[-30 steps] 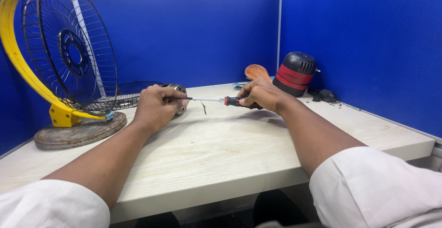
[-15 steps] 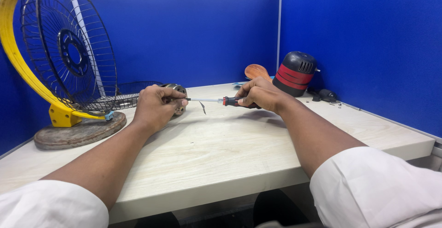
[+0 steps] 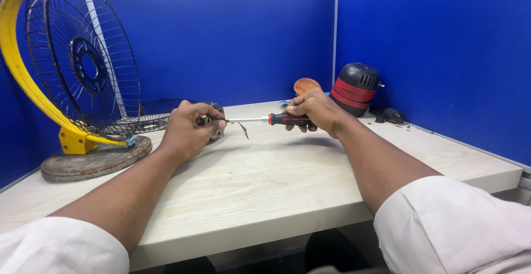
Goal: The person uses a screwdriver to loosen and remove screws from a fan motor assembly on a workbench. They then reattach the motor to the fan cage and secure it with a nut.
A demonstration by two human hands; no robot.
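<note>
Wooden table (image 3: 310,196): left hand (image 3: 188,130) gripping motor part (image 3: 214,120), screwdriver (image 3: 276,120) touching.

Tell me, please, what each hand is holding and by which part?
The right hand grips a screwdriver by its red-and-black handle. The left hand clasps a small round metal part around its body.

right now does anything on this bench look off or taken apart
Yes. The fan guard stands bare on its yellow frame, no blades visible, and a second wire guard lies flat beside it. The black-and-red motor housing sits apart by the wall.
</note>
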